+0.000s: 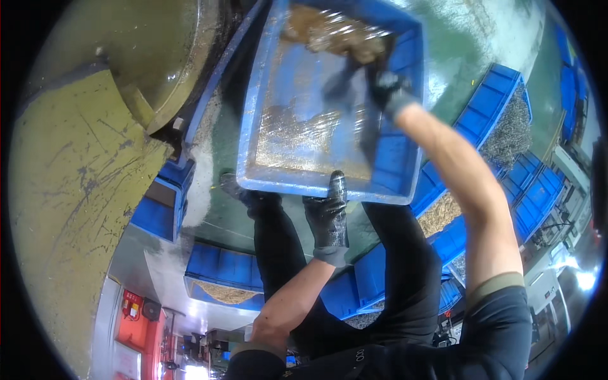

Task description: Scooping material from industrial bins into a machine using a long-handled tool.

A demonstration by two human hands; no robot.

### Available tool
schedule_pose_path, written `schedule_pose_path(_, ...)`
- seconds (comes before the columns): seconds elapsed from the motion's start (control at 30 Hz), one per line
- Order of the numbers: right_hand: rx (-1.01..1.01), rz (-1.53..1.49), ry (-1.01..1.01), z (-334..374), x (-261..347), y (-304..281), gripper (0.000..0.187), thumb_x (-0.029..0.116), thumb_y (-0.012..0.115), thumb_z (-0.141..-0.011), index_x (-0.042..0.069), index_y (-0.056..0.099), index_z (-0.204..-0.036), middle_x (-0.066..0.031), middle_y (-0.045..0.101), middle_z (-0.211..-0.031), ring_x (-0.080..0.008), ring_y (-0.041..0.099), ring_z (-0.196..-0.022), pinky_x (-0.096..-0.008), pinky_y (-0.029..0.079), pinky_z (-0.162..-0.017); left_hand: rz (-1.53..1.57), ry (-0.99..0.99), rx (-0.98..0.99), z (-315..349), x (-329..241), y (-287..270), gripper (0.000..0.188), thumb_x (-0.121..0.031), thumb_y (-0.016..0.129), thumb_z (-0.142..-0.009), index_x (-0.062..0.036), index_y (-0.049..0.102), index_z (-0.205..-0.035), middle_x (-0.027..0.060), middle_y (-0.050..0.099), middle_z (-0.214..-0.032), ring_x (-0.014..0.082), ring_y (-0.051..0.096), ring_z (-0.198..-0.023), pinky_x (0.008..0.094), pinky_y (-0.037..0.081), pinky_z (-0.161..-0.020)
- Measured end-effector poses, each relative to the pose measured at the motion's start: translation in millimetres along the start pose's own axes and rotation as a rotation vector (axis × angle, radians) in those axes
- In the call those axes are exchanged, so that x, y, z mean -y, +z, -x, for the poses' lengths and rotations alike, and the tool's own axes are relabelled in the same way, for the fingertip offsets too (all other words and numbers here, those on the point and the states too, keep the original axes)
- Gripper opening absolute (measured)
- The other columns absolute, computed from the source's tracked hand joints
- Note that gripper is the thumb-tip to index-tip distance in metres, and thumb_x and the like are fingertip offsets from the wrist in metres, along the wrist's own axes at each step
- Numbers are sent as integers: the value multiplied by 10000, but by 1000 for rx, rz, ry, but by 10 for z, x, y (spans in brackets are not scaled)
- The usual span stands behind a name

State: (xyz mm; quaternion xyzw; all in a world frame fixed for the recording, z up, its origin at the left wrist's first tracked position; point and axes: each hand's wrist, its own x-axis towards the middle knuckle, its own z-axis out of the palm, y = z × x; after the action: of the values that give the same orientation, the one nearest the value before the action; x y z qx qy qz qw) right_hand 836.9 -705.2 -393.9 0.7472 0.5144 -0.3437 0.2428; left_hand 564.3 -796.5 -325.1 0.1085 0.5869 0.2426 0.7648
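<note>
A blue plastic bin [247, 136] is tilted in front of me, its inside facing me. Shiny wet streaks cover its floor, and a brown, wet-looking mass [335, 35] lies along its far end. My left hand [328, 212], in a black and grey glove, grips the near rim with the thumb over the edge; its other fingers are hidden behind the wall. My right hand [392, 92], gloved alike, is inside the bin near the right wall. It looks curled but is blurred by motion. A dark smeared shape beside it could be a tool or a shadow.
A large scratched yellow-green metal panel [76, 190] and a round tub rim [190, 69] stand at left. Blue bins of small metal parts [510, 130] and tan shavings-like material [440, 214] line the right. Another tan-filled bin [225, 292] is behind my legs, on green floor.
</note>
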Motion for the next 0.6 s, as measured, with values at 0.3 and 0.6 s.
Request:
schedule_pose_path(0.3,-627,670,-637,1371,-72,852,379,159,477,-862,27,544,-1211,-179,669,-955,-320,669,-845,-446,534,-680,100,41,-34,56,-109,165,508,207,446,-858,62,392,-1343,212,521,-1250,263,592,-1114,318,527,-959)
schedule_pose_path(0.6,-73,-88,56,-273,-563,591,338,317,460,-944,66,588,-1130,-151,666,-1061,-276,664,-837,-411,512,-637,977,-312,102,-56,100,-158,459,76,419,-927,53,365,-1383,236,460,-1323,352,504,-1229,417,421,-1080)
